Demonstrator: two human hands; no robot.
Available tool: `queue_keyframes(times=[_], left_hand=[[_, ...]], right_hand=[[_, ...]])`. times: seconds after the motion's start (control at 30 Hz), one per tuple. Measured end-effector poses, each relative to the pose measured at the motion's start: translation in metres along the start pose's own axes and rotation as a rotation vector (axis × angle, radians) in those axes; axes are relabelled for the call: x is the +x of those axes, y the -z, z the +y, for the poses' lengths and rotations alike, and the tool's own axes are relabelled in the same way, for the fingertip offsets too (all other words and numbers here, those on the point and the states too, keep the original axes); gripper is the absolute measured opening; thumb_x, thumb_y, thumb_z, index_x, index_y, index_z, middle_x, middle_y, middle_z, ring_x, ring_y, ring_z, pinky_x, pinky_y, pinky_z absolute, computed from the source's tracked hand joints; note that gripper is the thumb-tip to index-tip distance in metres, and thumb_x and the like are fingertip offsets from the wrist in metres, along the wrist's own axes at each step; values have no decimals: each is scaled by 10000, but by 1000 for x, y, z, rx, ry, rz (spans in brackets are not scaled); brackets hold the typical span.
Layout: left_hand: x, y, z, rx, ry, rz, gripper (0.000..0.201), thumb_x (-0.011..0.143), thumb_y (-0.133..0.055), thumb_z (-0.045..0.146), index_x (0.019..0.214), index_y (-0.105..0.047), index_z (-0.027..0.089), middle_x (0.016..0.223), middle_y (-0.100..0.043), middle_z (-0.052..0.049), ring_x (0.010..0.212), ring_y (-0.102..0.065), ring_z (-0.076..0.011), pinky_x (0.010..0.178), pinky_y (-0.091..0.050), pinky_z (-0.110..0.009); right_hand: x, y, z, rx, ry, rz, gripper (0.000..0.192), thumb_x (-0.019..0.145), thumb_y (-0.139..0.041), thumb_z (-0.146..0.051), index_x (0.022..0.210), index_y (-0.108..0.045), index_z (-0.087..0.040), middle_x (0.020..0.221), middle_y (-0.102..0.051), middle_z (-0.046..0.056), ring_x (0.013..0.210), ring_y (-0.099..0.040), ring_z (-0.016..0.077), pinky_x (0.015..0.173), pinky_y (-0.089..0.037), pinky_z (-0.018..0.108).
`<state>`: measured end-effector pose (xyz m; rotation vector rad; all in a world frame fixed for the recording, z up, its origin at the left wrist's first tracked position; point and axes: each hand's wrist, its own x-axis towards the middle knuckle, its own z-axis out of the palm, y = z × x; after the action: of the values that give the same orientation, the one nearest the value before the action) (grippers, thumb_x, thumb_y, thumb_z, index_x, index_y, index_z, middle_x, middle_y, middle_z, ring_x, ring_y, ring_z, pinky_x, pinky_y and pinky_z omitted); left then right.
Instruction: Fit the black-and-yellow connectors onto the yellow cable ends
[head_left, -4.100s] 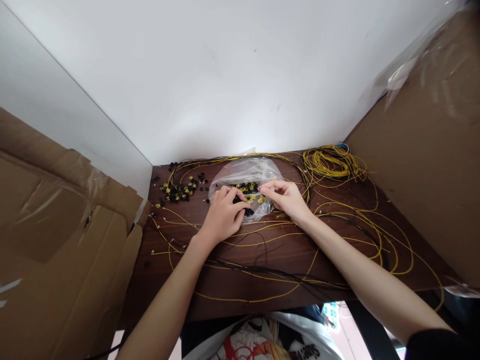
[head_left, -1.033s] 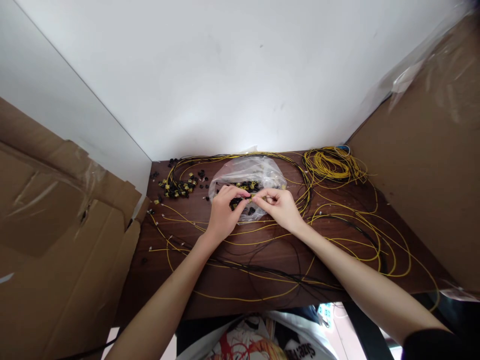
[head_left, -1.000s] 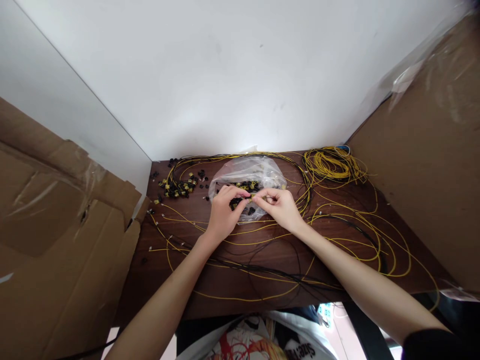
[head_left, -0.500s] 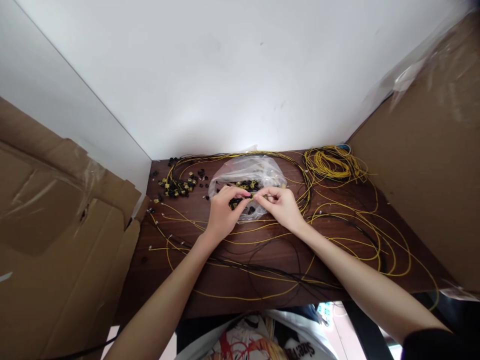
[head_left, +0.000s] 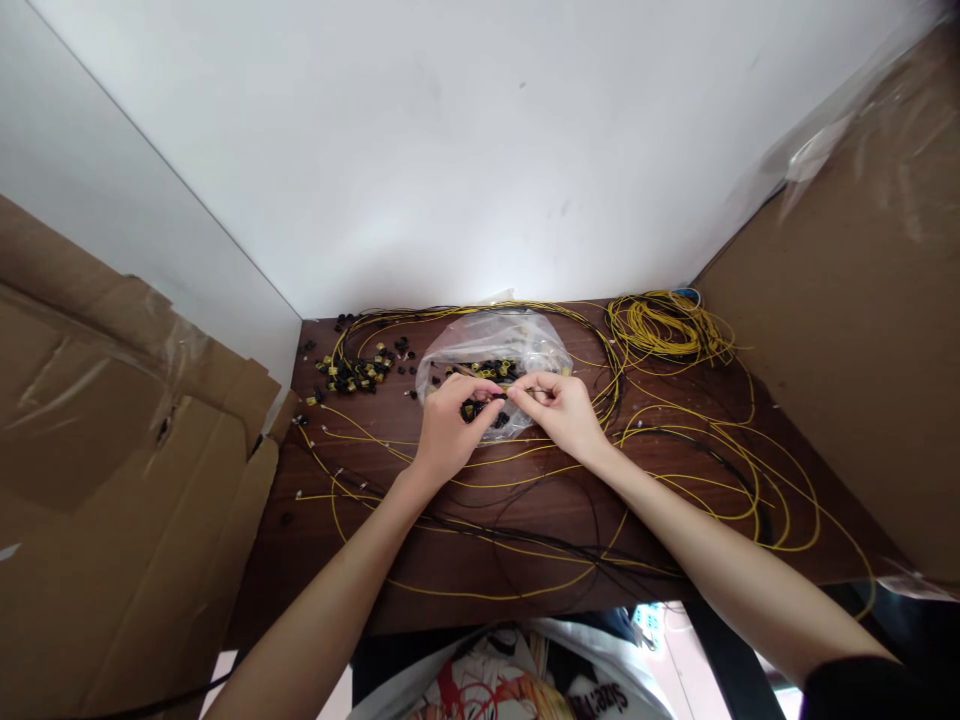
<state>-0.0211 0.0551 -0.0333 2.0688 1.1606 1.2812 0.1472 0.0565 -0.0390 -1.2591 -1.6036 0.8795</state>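
Note:
My left hand (head_left: 448, 430) and my right hand (head_left: 564, 412) meet fingertip to fingertip over a clear plastic bag (head_left: 495, 347) of small black and yellow connectors. Between the pinched fingers sits a small black and yellow connector (head_left: 501, 397); my left fingers pinch it, and my right fingers pinch a thin wire end against it. Both hands hover just above the dark wooden table (head_left: 420, 570). Yellow wires (head_left: 480, 470) and black wires (head_left: 525, 540) run under my wrists.
A loose heap of connectors (head_left: 358, 372) lies at the back left. A coil of yellow wire (head_left: 664, 328) sits at the back right. Cardboard sheets (head_left: 112, 450) lean on the left, a cardboard wall (head_left: 862, 330) stands on the right. A white wall rises behind.
Four seconds ago my hands were picking in the bag, apart from each other. Since then they have come together on one connector and have barely moved in the last second.

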Motion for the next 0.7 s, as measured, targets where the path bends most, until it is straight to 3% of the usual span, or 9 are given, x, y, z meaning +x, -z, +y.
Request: queue_keyframes(times=[0.7], left_hand=[[-1, -2, -3, -18, 2, 30, 107, 790, -605, 152, 874, -672, 158, 823, -670, -47, 749, -596, -156, 709, -490, -292]], right_hand=[[-1, -3, 0, 2, 17, -20, 251, 773, -586, -374, 715, -643, -137, 485, -255, -79, 465, -233, 65, 490, -199, 236]])
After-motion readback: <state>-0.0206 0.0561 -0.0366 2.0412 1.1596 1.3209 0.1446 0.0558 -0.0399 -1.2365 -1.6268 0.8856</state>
